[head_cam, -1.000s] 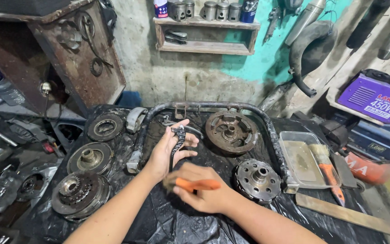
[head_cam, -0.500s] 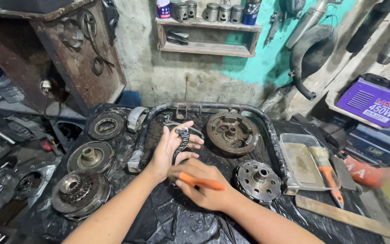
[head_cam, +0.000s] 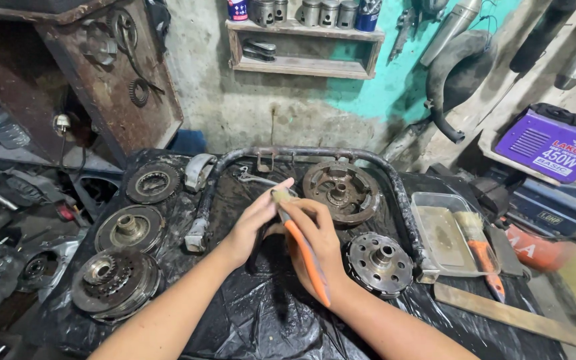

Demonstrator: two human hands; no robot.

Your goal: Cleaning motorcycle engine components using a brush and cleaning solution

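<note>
Left of you: round, greasy steel clutch discs (head_cam: 130,229) lie on the black plastic sheet over the table (head_cam: 261,320); they look heavy and slick.
Left hand (head_cam: 251,223): your fingers are curled loosely against the brush head; what sits under the palm is hidden.
Orange-handled brush (head_cam: 308,257): it is at centre, above the sheet; light, stiff, likely oily.
Right hand (head_cam: 315,250): wrapped round the handle; grip mid-handle.
Right of you: a toothed steel hub (head_cam: 380,263), a grimy clear plastic tray (head_cam: 445,233).
</note>
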